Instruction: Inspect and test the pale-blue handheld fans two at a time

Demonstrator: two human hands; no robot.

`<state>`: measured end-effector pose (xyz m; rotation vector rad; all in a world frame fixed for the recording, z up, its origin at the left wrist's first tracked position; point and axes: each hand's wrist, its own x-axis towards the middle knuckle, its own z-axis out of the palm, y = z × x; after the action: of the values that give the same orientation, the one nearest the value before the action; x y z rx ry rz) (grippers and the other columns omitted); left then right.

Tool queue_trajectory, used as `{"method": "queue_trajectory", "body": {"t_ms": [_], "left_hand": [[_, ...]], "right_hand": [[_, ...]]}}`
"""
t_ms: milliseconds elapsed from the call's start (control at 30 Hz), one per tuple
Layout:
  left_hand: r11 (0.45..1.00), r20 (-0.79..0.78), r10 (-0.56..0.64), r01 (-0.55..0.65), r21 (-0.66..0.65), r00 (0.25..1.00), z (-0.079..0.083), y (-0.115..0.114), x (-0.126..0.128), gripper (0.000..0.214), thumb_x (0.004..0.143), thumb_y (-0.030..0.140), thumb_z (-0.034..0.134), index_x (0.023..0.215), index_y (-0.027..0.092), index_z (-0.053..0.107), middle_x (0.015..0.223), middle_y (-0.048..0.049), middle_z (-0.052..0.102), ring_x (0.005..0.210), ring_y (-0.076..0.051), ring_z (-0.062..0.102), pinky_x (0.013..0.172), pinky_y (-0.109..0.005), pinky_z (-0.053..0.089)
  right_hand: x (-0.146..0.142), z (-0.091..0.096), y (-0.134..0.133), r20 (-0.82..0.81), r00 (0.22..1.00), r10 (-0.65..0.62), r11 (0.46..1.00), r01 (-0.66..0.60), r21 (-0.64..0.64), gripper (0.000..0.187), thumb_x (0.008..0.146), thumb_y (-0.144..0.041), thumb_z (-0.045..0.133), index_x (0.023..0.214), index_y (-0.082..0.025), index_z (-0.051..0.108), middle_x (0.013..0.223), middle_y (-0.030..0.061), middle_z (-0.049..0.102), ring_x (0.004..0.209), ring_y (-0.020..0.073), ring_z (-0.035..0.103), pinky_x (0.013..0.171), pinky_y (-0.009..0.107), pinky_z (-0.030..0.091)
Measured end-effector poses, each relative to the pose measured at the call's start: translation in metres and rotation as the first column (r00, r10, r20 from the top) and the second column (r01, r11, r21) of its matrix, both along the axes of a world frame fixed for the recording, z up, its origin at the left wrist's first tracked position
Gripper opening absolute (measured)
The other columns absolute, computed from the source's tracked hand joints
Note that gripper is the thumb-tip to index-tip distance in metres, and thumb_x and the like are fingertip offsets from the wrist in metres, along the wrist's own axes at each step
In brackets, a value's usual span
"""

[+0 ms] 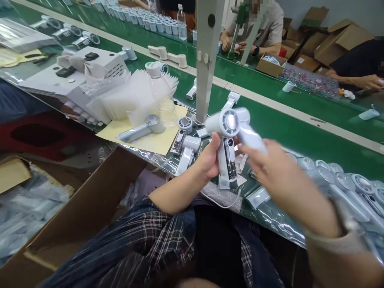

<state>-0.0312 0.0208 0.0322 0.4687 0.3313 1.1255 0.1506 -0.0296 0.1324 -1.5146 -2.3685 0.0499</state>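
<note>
My left hand point(209, 161) is closed round the handle of a pale blue handheld fan point(230, 122), its round grille facing me and its silver control panel showing. Just behind it, my right hand point(271, 164), blurred by motion, grips a second handheld fan point(252, 138) by its handle. The heads of the two fans overlap in view, and I cannot tell whether they touch. On the bench left of my hands lie another fan with a round grille point(185, 124) and a white-headed fan point(192, 143). A wrapped fan point(154, 123) rests on yellow paper point(168, 146).
A metal post point(207, 60) rises from the bench before me. Many fans point(342, 182) lie at the right. A plastic bottle point(160, 90) and stacked white sleeves point(120, 100) stand left. An open cardboard box point(87, 208) is below. People work across the green belt point(264, 96).
</note>
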Motion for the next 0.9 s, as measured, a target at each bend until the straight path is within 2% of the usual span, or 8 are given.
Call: {"method": "queue_trajectory", "body": {"t_ms": [133, 267, 333, 433, 500, 567, 767, 900], "left_hand": [[0.999, -0.033, 0.032, -0.032, 0.004, 0.999, -0.007, -0.014, -0.004, 0.073, 0.070, 0.087, 0.084, 0.096, 0.019, 0.072, 0.114, -0.0129, 0.081, 0.141, -0.043, 0.066, 0.108, -0.054, 0.064], [0.981, -0.101, 0.187, -0.181, 0.062, 0.977, -0.014, -0.014, -0.015, 0.074, 0.061, 0.088, 0.089, 0.084, 0.021, 0.069, 0.111, -0.0135, 0.081, 0.142, -0.045, 0.064, 0.101, -0.052, 0.067], [0.971, -0.130, 0.232, -0.223, 0.083, 0.964, -0.015, -0.011, -0.018, 0.073, 0.061, 0.088, 0.089, 0.083, 0.021, 0.068, 0.107, -0.0140, 0.080, 0.143, -0.045, 0.063, 0.099, -0.051, 0.067], [0.963, -0.151, 0.254, -0.236, 0.128, 0.955, -0.014, -0.008, -0.020, 0.075, 0.063, 0.089, 0.086, 0.086, 0.020, 0.068, 0.109, -0.0151, 0.079, 0.146, -0.045, 0.061, 0.102, -0.052, 0.066], [0.971, -0.138, 0.209, -0.190, 0.143, 0.968, -0.012, -0.010, -0.021, 0.079, 0.062, 0.094, 0.083, 0.089, 0.020, 0.068, 0.114, -0.0158, 0.079, 0.145, -0.046, 0.061, 0.103, -0.054, 0.064], [0.982, -0.113, 0.148, -0.132, 0.138, 0.982, -0.008, -0.012, -0.021, 0.085, 0.059, 0.100, 0.078, 0.087, 0.021, 0.066, 0.118, -0.0167, 0.078, 0.144, -0.046, 0.062, 0.103, -0.055, 0.064], [0.978, -0.075, 0.119, -0.104, 0.181, 0.990, -0.004, -0.016, -0.018, 0.088, 0.054, 0.105, 0.074, 0.072, 0.021, 0.057, 0.117, -0.0144, 0.078, 0.135, -0.041, 0.068, 0.096, -0.047, 0.066], [0.963, -0.135, 0.225, -0.199, 0.179, 0.965, -0.012, -0.017, -0.012, 0.091, 0.050, 0.109, 0.071, 0.071, 0.022, 0.056, 0.108, -0.0143, 0.078, 0.134, -0.042, 0.068, 0.093, -0.047, 0.066]], "right_hand": [[-0.011, -0.079, -0.063, -0.103, 0.985, -0.136, 0.991, 0.136, -0.005, 0.049, 0.108, -0.035, 0.052, 0.154, -0.020, 0.059, 0.138, 0.0207, 0.072, 0.120, 0.0367, 0.071, 0.101, 0.058, 0.061], [-0.007, -0.133, -0.078, -0.021, 0.944, -0.328, 0.939, 0.328, 0.102, 0.017, 0.096, -0.032, 0.068, 0.090, -0.017, 0.071, 0.143, 0.0302, 0.066, 0.143, 0.0538, 0.055, 0.117, 0.082, 0.040], [-0.011, -0.138, -0.079, -0.108, 0.954, -0.279, 0.955, 0.288, 0.076, 0.016, 0.097, -0.027, 0.066, 0.083, -0.018, 0.069, 0.147, 0.0286, 0.066, 0.148, 0.0520, 0.052, 0.121, 0.081, 0.037], [-0.019, -0.122, -0.076, -0.465, 0.855, -0.229, 0.969, 0.156, -0.191, 0.018, 0.103, -0.037, 0.063, 0.096, -0.023, 0.072, 0.108, 0.0154, 0.082, 0.112, 0.0360, 0.076, 0.100, 0.058, 0.061], [-0.025, -0.108, -0.072, -0.634, 0.730, -0.256, 0.894, -0.071, -0.443, 0.026, 0.103, -0.046, 0.064, 0.104, -0.023, 0.076, 0.073, 0.0048, 0.077, 0.074, 0.0261, 0.076, 0.073, 0.041, 0.064], [-0.031, -0.097, -0.067, -0.701, 0.643, -0.309, 0.811, -0.207, -0.547, 0.029, 0.100, -0.047, 0.067, 0.102, -0.022, 0.080, 0.062, 0.0014, 0.072, 0.061, 0.0222, 0.072, 0.063, 0.034, 0.060], [-0.057, -0.099, -0.061, -0.789, 0.563, -0.248, 0.901, -0.165, -0.401, 0.037, 0.098, -0.042, 0.074, 0.067, -0.021, 0.071, 0.054, -0.0005, 0.064, 0.051, 0.0152, 0.061, 0.055, 0.027, 0.049], [-0.071, -0.116, -0.068, -0.866, 0.360, -0.346, 0.905, -0.117, -0.409, 0.045, 0.104, -0.052, 0.070, 0.072, -0.022, 0.066, 0.053, -0.0027, 0.058, 0.052, 0.0149, 0.059, 0.057, 0.029, 0.052]]}}
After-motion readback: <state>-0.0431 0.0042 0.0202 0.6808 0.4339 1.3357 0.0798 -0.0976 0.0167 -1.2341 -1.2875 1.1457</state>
